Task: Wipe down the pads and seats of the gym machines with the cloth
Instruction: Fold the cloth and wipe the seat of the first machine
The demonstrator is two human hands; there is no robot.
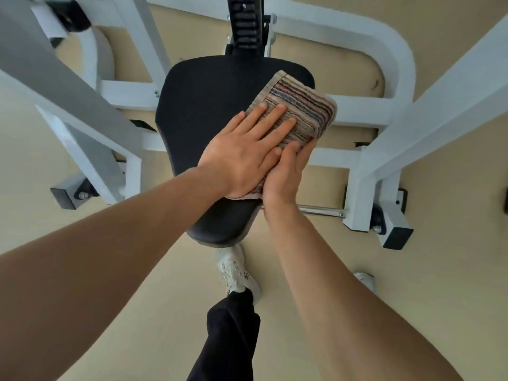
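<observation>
A black padded seat point(198, 111) of a white gym machine fills the middle of the view. A folded striped cloth point(305, 111) lies on the seat's right side, overhanging its right edge. My left hand point(244, 152) lies flat on the cloth's near part, fingers stretched and slightly apart. My right hand point(286, 171) holds the cloth's near right edge, thumb on top and fingers tucked beneath. Part of the cloth is hidden under both hands.
The white steel frame point(379, 149) surrounds the seat on both sides, with a curved tube point(395, 48) behind. A black notched adjustment post point(246, 23) rises at the back. A chrome bar point(321, 209) sits right of the seat. My shoe point(236, 270) stands on the beige floor.
</observation>
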